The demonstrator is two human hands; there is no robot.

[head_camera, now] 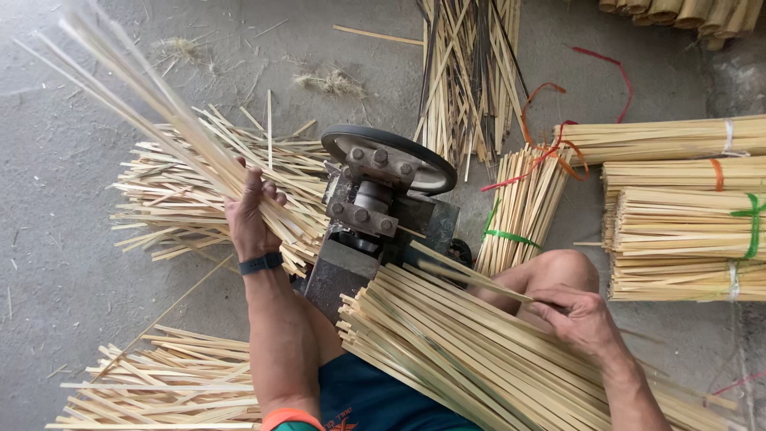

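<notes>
My left hand (pixel 251 209) grips a thick bunch of thin bamboo strips (pixel 152 104) that slants up to the top left. It hovers just left of a small grey metal machine (pixel 375 215) with a black wheel on its far side. My right hand (pixel 578 313) pinches a single bamboo strip (pixel 467 274) whose far end points at the machine. Under that hand a broad stack of bamboo slats (pixel 455 351) lies across my lap. A dark band sits on my left wrist.
Loose piles of split strips lie on the concrete floor left of the machine (pixel 171 203) and at the bottom left (pixel 159 383). Tied bamboo bundles (pixel 686 231) stack up at the right, another bundle (pixel 523 207) leans beside my knee. Longer strips (pixel 467 72) lie beyond the machine.
</notes>
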